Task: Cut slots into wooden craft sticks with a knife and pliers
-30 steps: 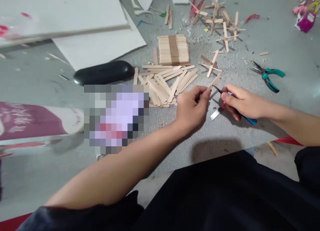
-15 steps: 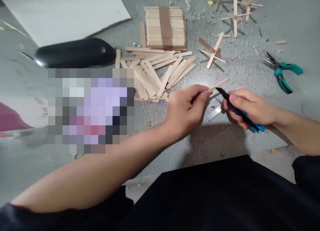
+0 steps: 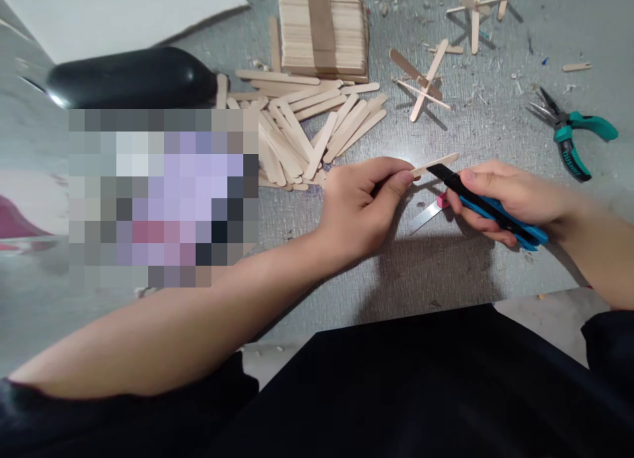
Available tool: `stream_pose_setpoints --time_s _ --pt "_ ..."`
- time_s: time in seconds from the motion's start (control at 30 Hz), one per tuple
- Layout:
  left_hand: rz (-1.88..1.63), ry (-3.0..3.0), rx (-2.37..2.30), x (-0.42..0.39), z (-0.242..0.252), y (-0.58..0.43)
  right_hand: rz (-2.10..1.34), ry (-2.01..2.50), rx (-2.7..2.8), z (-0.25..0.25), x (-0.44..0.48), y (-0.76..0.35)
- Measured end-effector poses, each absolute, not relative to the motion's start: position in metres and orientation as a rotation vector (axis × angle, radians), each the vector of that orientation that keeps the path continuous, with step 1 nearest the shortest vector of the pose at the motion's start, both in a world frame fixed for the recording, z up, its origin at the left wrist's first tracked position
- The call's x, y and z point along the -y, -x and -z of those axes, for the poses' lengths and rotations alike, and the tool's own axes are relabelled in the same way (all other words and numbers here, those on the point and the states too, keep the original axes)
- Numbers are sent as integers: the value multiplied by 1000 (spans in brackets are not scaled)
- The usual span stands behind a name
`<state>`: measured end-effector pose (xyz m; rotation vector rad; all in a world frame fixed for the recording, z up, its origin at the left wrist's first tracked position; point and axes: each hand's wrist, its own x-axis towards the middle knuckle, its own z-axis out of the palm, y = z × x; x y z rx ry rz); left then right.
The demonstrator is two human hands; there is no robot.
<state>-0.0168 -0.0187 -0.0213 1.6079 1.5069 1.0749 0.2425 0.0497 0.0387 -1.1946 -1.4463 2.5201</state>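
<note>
My left hand (image 3: 364,203) pinches one end of a flat wooden craft stick (image 3: 438,163), which points right and slightly away from me. My right hand (image 3: 510,197) is closed round a blue and black utility knife (image 3: 488,207). The knife's black tip rests against the stick near its middle. A loose metal blade (image 3: 426,217) lies on the grey mat under both hands, with a small pink piece beside it.
A heap of loose craft sticks (image 3: 302,131) and a banded stack (image 3: 321,28) lie beyond my left hand. Glued stick crosses (image 3: 421,81) sit further back. Teal-handled pliers (image 3: 569,137) lie at right. A black case (image 3: 131,78) and white board (image 3: 119,8) are at left.
The view has shifted down and nearer to my hands. The stick has tilted flatter, and my right hand has slid right so more of the knife shows.
</note>
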Motion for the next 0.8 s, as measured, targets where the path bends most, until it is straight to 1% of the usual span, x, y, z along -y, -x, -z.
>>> stream_pose_setpoints --time_s 0.13,0.47,0.8 --pt "-1084 -1618 -1481 19 22 18 -2601 1144 1430 -38 -56 -246" --pt "-1117 -1672 -1416 20 27 19 -2762 858 1323 -25 -66 -251" --pt "-1092 -1654 -1403 19 25 20 -2796 836 1325 -28 -69 -251"
